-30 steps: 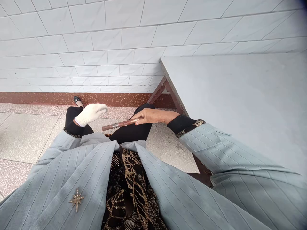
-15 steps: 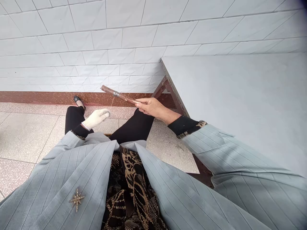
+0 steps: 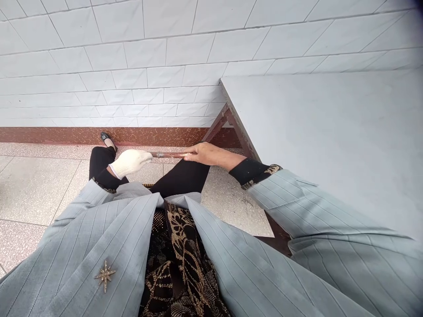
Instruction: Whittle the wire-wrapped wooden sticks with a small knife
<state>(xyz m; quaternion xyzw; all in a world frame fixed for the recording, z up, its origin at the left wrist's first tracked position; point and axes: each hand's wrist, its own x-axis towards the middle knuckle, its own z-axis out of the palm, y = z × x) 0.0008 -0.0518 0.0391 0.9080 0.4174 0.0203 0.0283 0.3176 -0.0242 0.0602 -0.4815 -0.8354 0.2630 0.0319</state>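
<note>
My right hand (image 3: 205,154) is bare and shut around the thin end of a slim reddish-brown wooden rod (image 3: 168,155) with a silver band near its far end. My left hand (image 3: 129,163) wears a white knit glove, its fingers bunched together. The rod's far tip meets the glove's fingertips, and whether those fingers grip the tip is hidden. Both hands are held above my black-trousered knees.
To the right, a grey tabletop (image 3: 313,132) stands on a brown wooden leg (image 3: 228,119). Ahead are a white tiled wall (image 3: 132,53) and a brown skirting band (image 3: 66,134). A black shoe (image 3: 105,137) rests on the speckled tile floor (image 3: 39,189).
The rod has swung down from its raised slant to nearly level. Its far tip now meets the gloved fingertips. My right hand has dropped slightly.
</note>
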